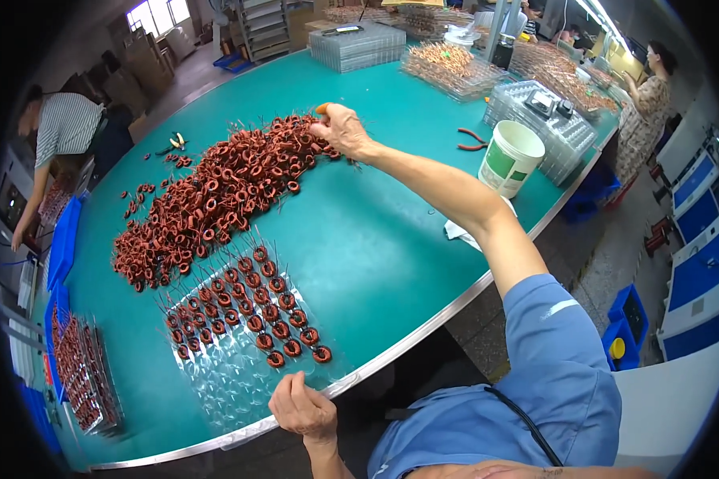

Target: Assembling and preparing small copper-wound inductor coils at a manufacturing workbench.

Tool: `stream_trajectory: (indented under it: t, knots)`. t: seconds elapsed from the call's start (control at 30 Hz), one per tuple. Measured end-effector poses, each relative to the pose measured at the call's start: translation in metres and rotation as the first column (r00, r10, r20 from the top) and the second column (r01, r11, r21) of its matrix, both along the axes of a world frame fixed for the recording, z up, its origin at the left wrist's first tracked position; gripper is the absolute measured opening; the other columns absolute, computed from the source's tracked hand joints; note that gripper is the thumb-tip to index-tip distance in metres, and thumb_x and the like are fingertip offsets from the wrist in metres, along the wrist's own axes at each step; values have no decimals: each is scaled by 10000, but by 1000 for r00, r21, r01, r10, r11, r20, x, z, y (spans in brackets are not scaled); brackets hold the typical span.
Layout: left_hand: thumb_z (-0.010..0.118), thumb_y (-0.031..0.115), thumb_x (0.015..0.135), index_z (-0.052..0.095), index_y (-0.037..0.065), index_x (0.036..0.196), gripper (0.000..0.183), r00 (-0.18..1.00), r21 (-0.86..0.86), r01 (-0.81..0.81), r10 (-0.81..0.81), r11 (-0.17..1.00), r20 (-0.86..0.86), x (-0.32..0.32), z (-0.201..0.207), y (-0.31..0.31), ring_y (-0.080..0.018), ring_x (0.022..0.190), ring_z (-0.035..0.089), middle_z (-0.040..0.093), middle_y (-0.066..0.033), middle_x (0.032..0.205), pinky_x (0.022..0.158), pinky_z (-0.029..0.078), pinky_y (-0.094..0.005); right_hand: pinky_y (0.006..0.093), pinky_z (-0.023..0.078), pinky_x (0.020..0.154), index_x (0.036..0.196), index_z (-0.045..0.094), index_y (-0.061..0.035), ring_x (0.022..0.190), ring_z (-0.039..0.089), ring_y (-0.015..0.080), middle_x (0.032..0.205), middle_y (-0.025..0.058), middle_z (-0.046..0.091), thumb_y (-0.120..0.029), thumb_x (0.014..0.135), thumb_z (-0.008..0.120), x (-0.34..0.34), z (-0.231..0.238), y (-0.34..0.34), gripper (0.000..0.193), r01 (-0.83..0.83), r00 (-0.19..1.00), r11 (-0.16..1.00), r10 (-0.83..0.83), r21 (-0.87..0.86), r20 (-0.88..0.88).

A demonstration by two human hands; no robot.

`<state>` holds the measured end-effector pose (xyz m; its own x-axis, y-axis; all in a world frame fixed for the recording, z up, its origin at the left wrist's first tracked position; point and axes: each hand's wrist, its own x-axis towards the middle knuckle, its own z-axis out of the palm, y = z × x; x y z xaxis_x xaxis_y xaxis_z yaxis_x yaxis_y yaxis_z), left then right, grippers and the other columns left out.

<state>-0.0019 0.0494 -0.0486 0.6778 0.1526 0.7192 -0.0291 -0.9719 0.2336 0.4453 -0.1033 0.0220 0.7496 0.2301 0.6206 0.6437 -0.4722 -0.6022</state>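
Observation:
A large heap of red-brown wire-wound ring coils (216,188) with thin wire leads covers the middle of the green table. At its far right end is my right hand (345,132), its fingers bent together beside the coils, with an orange cover on one fingertip. Whether a coil is between those fingers cannot be made out. Nearer to me lies a clear plastic tray (240,391), its far part filled with rows of coils (252,299), leads upward. Beside the tray's near right corner, at the table edge, my left hand (303,409) is closed, fingers curled; anything inside is hidden.
A white-green bucket (511,160) and red-handled pliers (472,140) stand and lie at the right. Stacked clear trays (358,46) are at the back; filled trays (88,375) stand at the left. Blue bins (64,239) line the left edge. Other people work on both sides.

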Motion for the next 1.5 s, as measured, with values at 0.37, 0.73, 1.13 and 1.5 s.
stream_trajectory:
  t: [0.37, 0.73, 1.13, 1.5]
  knots:
    - [485, 42, 928, 520, -39, 1119, 210, 980, -579, 199, -154, 791, 127, -10, 22, -14, -209, 828, 546, 571, -122, 931, 749, 453, -318, 320, 525, 734, 1267, 506, -70, 833, 624, 191, 961, 87, 630, -71, 783, 729, -223, 23, 2, 534, -544, 816, 838, 520, 34, 253]
    - [511, 480, 945, 457, -24, 1220, 576, 762, -868, 494, -506, 51, 404, -25, 25, -40, -156, 1065, 526, 505, -98, 1196, 884, 440, -292, 355, 501, 902, 1220, 523, 38, 1061, 569, 297, 1188, 167, 540, -122, 867, 549, -344, 31, -26, 389, -716, 313, 532, 823, -452, 474]
    - [507, 310, 981, 493, -40, 1144, 386, 720, -891, 400, -527, -216, 451, -32, 61, -64, -131, 649, 514, 549, -83, 826, 582, 431, -239, 409, 443, 933, 1238, 501, -20, 1148, 512, 315, 1248, 142, 494, -251, 736, 760, -354, 25, -61, 610, -711, 551, 652, 749, -264, 368]
    - [570, 292, 945, 524, -65, 1111, 397, 617, -887, 379, -641, -265, 456, -29, 61, -69, -187, 644, 542, 543, -123, 830, 573, 471, -282, 353, 532, 668, 1006, 624, -33, 769, 643, 288, 921, 87, 629, -155, 849, 679, -353, 37, -72, 206, -742, 671, 664, 732, 98, 121]
